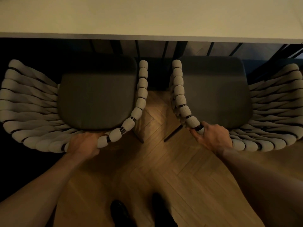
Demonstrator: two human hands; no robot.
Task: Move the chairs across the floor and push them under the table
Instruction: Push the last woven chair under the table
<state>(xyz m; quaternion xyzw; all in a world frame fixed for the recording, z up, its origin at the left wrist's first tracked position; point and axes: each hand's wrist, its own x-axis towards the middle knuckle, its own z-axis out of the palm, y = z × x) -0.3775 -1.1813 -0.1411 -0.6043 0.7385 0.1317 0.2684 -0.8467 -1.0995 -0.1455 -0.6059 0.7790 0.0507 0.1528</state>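
Pushing the left chair (96,99) and the right chair (216,95) together, straight at the desk (147,17), seems best, as both sit just short of the desk's edge; the left hand (83,143) curls round the left one's back rail and the right hand (211,138) grips the other's. Each has a smooth dark padded seat with rounded corners inside a curved frame wound in thick pale knobbly cord, so even pressure should keep legs sliding over the herringbone wood floor (164,161).
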